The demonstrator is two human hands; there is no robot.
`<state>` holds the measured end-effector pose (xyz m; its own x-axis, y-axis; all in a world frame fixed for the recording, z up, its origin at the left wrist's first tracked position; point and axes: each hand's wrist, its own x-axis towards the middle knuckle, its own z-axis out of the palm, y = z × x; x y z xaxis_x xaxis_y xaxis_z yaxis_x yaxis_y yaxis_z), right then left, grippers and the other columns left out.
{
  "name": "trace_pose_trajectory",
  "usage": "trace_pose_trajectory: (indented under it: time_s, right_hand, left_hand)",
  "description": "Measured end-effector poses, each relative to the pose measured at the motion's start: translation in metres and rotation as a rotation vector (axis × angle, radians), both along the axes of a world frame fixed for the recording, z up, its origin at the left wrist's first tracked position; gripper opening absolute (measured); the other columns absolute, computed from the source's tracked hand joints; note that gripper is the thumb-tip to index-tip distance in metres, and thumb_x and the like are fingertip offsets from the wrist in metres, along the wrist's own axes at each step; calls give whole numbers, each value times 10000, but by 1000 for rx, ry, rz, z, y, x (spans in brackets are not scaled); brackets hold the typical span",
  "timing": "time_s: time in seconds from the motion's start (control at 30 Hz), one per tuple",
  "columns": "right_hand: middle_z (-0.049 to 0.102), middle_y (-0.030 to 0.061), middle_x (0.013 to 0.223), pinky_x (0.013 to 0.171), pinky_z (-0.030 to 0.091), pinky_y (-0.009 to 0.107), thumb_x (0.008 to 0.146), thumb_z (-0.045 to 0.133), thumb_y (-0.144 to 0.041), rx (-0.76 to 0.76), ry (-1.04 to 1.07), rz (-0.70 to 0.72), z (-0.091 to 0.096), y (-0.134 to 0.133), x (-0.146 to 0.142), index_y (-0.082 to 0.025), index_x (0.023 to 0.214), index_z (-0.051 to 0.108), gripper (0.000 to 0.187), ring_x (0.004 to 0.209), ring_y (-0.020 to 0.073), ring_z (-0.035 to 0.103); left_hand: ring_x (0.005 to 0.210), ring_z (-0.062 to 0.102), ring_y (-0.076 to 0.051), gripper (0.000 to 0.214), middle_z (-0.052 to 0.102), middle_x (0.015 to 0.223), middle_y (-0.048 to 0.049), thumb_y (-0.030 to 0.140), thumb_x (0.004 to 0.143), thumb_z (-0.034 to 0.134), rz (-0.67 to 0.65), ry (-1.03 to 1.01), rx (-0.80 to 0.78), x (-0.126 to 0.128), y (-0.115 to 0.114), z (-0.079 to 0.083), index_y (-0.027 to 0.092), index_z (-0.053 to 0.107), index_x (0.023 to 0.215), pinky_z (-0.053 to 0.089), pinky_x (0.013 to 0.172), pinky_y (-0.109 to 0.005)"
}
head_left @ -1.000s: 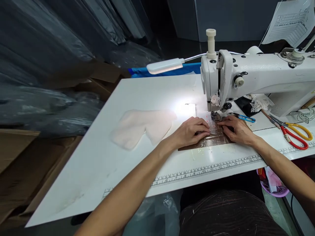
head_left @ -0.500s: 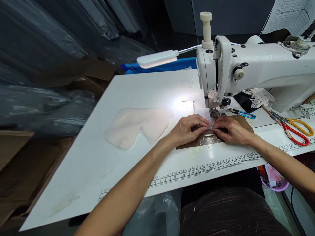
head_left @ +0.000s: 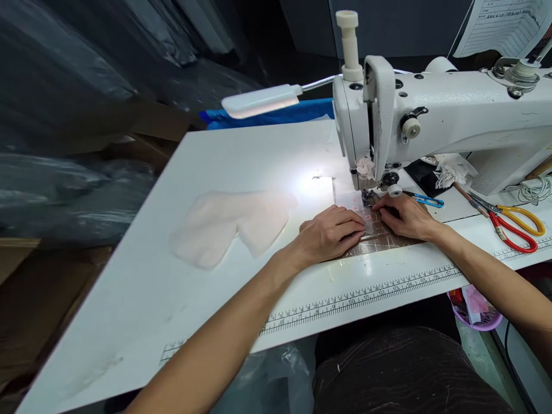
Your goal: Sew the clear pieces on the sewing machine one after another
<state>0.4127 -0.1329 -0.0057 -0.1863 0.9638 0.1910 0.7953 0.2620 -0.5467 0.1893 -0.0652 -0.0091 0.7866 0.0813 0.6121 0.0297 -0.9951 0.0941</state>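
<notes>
A small piece of sheer white fabric with pink dots (head_left: 367, 216) lies under the presser foot (head_left: 366, 197) of a white sewing machine (head_left: 448, 109). My left hand (head_left: 334, 232) rests on the fabric's left and near part, palm down, fingers stretched side by side. To the right of the needle, my right hand (head_left: 405, 216) has its thumb and forefinger bent close together beside the foot. Whatever lies between those fingertips is too small to make out. Beneath both hands is a shiny brown sheet (head_left: 377, 242) on the table.
Pale pink cut fabric (head_left: 237, 221) lies on the white table (head_left: 142, 276) to the left. Blue thread snips (head_left: 426, 200), red-and-yellow scissors (head_left: 515, 224) and white lace (head_left: 448, 172) lie right. A lamp (head_left: 261, 102) hangs behind. A printed ruler (head_left: 366, 299) follows the front edge.
My left hand has flattened onto the dotted fabric. My right hand has shifted away from the left fingertips, closer to the presser foot. The whole view has moved slightly.
</notes>
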Motion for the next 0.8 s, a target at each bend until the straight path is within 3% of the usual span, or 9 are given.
trace_pose_trajectory:
  time_s: [0.13,0.47,0.8]
  right_hand:
    - [651,64,1193,796,492,312,973,482,-261,-22,-81,51,-3,-4,2,-262,1234,711,348,990,205,628]
    - [612,93,1156,869,523,319,973,508,-216,38,-136,134,-3,-3,4,-248,1233,729,343,979,197,616]
    - [620,98,1083,797,531,322,939,546,-209,176,-183,251,-4,-4,7,-241,1141,765,299,893,183,586]
  left_hand:
    - [797,718,-155,142,771,911,-55,172,979,580,12,-5,33,-1,-1,-1,152,690,892,564,707,-324]
    - [786,696,-156,204,767,920,-49,174,1002,514,34,109,34,-3,-2,-3,173,700,920,574,700,-330]
    - [728,687,-167,177,745,886,-36,220,883,510,-47,177,3,-1,-4,18,179,679,914,576,672,-328]
